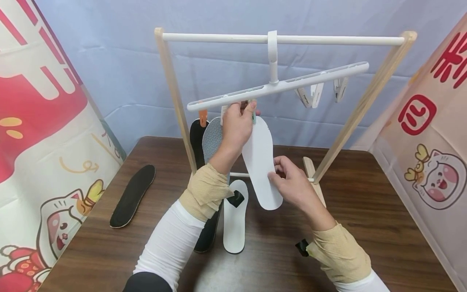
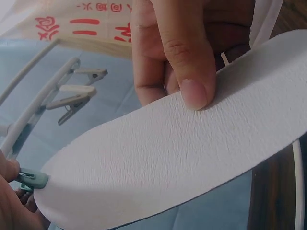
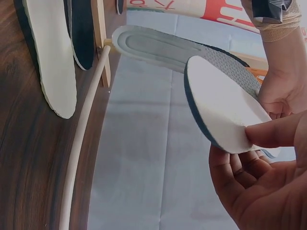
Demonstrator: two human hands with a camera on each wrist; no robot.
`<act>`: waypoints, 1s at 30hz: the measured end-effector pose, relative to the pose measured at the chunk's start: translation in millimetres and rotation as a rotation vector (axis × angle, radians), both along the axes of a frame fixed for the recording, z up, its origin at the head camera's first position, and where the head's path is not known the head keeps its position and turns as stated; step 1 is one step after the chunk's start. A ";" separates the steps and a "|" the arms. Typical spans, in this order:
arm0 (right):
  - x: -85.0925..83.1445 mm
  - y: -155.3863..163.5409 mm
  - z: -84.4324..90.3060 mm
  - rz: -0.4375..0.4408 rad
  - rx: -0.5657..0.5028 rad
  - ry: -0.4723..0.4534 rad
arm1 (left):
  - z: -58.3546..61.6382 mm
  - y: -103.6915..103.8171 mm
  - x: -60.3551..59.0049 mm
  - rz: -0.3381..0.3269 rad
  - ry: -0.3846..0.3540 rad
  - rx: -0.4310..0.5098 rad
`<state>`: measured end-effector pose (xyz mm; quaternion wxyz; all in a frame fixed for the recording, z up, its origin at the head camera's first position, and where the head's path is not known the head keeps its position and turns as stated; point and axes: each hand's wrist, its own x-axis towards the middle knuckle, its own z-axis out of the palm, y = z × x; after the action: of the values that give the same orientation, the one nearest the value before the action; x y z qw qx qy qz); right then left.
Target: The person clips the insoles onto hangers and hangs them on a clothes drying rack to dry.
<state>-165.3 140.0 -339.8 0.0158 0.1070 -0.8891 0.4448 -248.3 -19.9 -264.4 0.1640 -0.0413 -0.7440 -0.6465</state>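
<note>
A white insole [image 1: 260, 162] [image 2: 168, 163] [image 3: 220, 105] hangs toe-up below a tilted white clip hanger [image 1: 292, 83]. My left hand [image 1: 247, 110] [image 2: 9, 201] is raised to the hanger's low end and pinches a teal clip [image 2: 32, 179] at the insole's top edge. My right hand [image 1: 276, 173] [image 3: 252, 143] pinches the insole's lower part, thumb [image 2: 184, 62] on the white face and fingers behind. A grey insole [image 1: 212, 140] [image 3: 163, 48] and a black insole [image 1: 197, 136] hang just left of it.
The hanger hooks over a wooden rack's white top rail [image 1: 328, 40] on a brown table [image 1: 365, 211]. Spare clips [image 1: 317, 94] [image 2: 76, 91] hang at the hanger's right end. A black insole [image 1: 133, 194], a white insole [image 1: 235, 219] and another dark one [image 1: 208, 239] lie on the table.
</note>
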 end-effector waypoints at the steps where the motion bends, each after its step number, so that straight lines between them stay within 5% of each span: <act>1: -0.3 -0.1 -0.5 0.000 0.004 0.000 | -0.7 -0.1 -0.3 -0.005 0.001 0.000; 30: -5.0 -0.5 -4.3 0.049 0.045 -0.009 | -13.0 -7.4 -5.4 -0.046 0.011 -0.074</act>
<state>-170.3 139.5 -344.1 -0.0015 0.1269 -0.8960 0.4255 -253.7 -27.3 -277.4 0.1512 -0.0680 -0.7654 -0.6218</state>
